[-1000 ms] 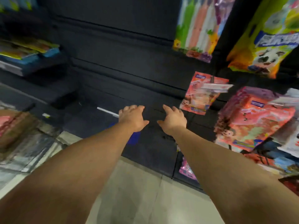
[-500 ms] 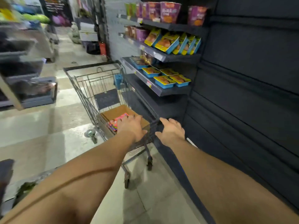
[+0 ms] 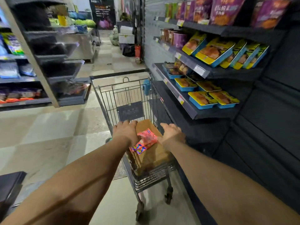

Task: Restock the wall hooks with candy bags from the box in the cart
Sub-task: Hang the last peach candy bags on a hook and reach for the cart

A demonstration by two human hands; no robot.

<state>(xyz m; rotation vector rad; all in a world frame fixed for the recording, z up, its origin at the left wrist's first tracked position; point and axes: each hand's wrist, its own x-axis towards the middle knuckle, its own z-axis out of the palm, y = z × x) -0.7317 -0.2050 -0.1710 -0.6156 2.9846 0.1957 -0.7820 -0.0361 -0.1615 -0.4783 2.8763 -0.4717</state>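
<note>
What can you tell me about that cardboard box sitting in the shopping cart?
The cardboard box is plain brown, open at the top, and sits in the wire cart at its near end. It looks tilted, its opening turned toward the camera. Inside lie pink and red candy bags; how many is unclear. The left hand reaches over its left edge and the right hand over its right edge, both with relaxed fingers; contact is unclear.
</note>
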